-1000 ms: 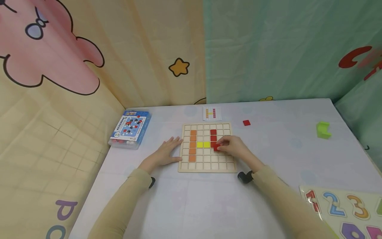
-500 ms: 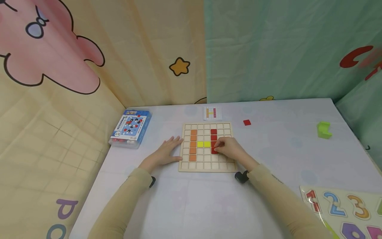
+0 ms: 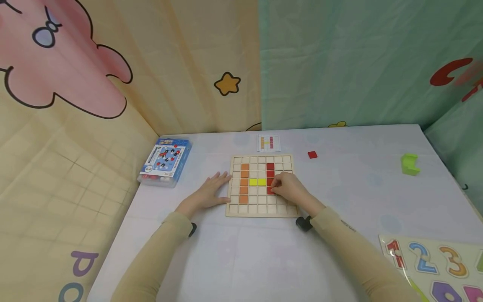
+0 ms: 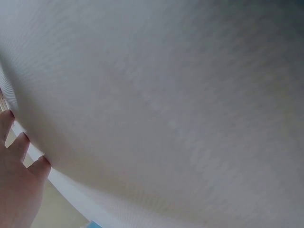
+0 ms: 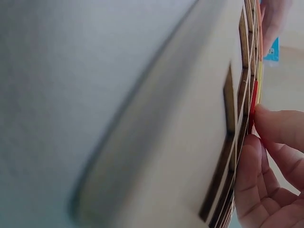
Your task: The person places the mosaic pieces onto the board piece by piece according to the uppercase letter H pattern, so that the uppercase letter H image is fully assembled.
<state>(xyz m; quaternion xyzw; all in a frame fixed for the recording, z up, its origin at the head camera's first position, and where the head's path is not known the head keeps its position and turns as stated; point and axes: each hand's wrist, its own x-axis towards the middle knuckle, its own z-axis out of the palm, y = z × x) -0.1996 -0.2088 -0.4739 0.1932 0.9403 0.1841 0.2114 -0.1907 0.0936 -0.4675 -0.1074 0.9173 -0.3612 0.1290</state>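
Observation:
A wooden grid board (image 3: 253, 212) lies on the table, with a column of orange square tiles (image 3: 244, 182), two yellow tiles (image 3: 258, 182) and a column of red tiles (image 3: 270, 170). My left hand (image 3: 207, 193) rests with spread fingers at the board's left edge. At the lower end of the red column, my right hand (image 3: 289, 188) pinches a red square tile (image 3: 269, 191), which lines up with the tiles above it. In the right wrist view, thumb and fingertips are right at that red tile (image 5: 253, 104), low over the board's slots.
Behind the board lies a small pattern card (image 3: 268, 143). One loose red tile (image 3: 312, 154) is to its right. A boxed set (image 3: 164, 162) stands at the left, a green block (image 3: 409, 164) at the far right, and a number puzzle board (image 3: 434, 256) at the front right.
My right hand has brought the red tile from a skewed position into line beneath the red column, then stayed there. My left hand has kept its place.

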